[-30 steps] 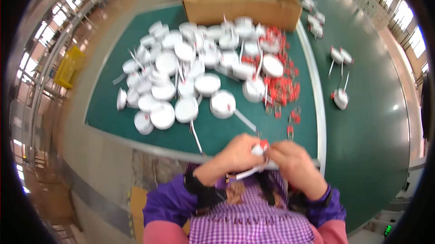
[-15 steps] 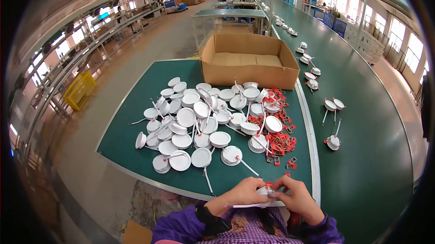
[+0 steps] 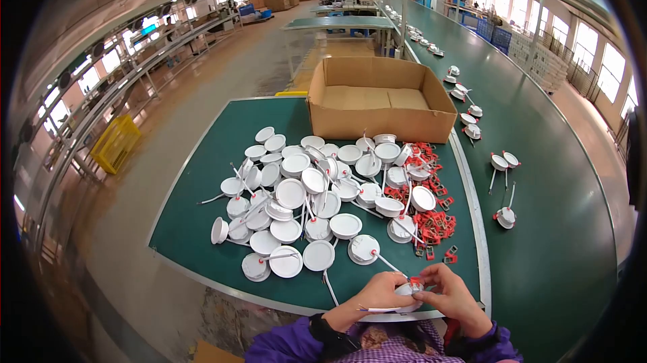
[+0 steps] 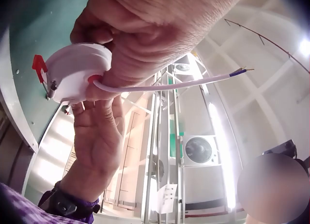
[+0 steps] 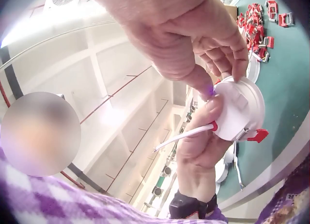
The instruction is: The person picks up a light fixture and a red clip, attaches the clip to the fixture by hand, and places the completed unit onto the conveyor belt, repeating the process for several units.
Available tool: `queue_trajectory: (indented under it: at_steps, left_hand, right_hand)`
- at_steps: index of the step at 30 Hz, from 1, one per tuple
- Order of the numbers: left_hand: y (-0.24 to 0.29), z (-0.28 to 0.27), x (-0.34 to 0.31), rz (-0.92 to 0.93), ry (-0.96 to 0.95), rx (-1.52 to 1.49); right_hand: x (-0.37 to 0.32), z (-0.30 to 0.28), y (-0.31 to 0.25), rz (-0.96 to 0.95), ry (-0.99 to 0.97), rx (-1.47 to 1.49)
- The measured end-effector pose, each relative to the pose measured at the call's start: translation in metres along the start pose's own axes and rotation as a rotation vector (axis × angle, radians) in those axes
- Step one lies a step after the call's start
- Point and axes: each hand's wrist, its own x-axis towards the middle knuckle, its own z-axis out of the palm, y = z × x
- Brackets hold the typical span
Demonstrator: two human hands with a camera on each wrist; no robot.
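A white round downlight (image 5: 244, 105) is gripped at its rim by my left hand (image 3: 377, 293), just above the near table edge. Its white cable (image 4: 169, 87) sticks out past the left thumb, ending in bare wire tips. One red spring clip (image 4: 39, 65) is fitted on the downlight's side, with its coil spring (image 5: 241, 133) showing. My right hand (image 3: 457, 299) pinches at the opposite side with thumb and fingers, where a little red of another clip (image 5: 217, 81) shows. Most of that clip is hidden by the fingers.
Many white downlights (image 3: 290, 194) with cables lie heaped on the green table (image 3: 195, 228). Loose red clips (image 3: 435, 225) are piled at the right. Behind stands a cardboard box (image 3: 377, 117). Beside the table runs a green conveyor (image 3: 552, 228) carrying more downlights (image 3: 505, 217).
The head view has tilted up, then shifted slightly. Both hands stay together at the downlight. The right fingers, earlier bunched and blurred over it, now show thumb and fingers spread around its side.
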Motion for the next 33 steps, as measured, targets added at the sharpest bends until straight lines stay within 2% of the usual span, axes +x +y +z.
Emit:
queue_trajectory:
  at_steps: [4, 7, 14, 16, 19, 21, 23, 26, 27, 29, 31, 32, 33]
  left_hand:
    - [-0.004, -0.002, 0.01, 0.011, -0.028, 0.056]
    - [-0.008, 0.0, 0.016, 0.017, -0.028, 0.074]
    - [0.001, -0.002, 0.026, 0.009, 0.008, 0.198]
    - [0.002, -0.007, 0.028, -0.028, -0.04, 0.076]
    - [0.014, -0.016, 0.028, -0.026, -0.102, 0.051]
    - [0.006, -0.017, 0.029, -0.06, -0.136, 0.047]
    - [0.006, -0.018, 0.028, -0.083, -0.143, -0.28]
    - [0.02, -0.034, 0.031, -0.06, -0.038, -0.421]
    - [0.028, -0.044, 0.035, -0.054, -0.03, -0.42]
    - [0.046, -0.067, 0.044, -0.158, 0.02, -0.41]
    - [0.054, -0.088, 0.061, -0.11, 0.06, -0.412]
    - [0.062, -0.097, 0.071, -0.155, 0.12, -0.414]
    - [0.072, -0.108, 0.081, -0.144, 0.098, -0.481]
  right_hand:
    - [0.006, 0.001, 0.007, 0.01, 0.036, -0.013]
    - [0.012, 0.003, 0.025, 0.149, 0.067, 0.176]
    - [0.016, 0.004, 0.028, 0.126, 0.13, 0.38]
    - [0.017, 0.007, 0.036, 0.11, 0.162, 0.416]
    - [0.014, 0.012, 0.036, 0.102, 0.182, 0.582]
    - [0.013, 0.009, 0.039, 0.115, 0.159, 0.577]
    - [0.015, 0.0, 0.052, 0.058, 0.264, 0.459]
    - [0.028, -0.021, 0.069, 0.021, 0.518, 0.31]
    - [0.034, -0.028, 0.078, -0.01, 0.602, 0.289]
    - [0.042, -0.038, 0.096, -0.037, 0.625, 0.26]
    - [0.049, -0.04, 0.121, -0.14, 0.694, 0.258]
    - [0.05, -0.038, 0.125, -0.119, 0.724, 0.287]
    - [0.05, -0.036, 0.124, -0.094, 0.743, 0.287]
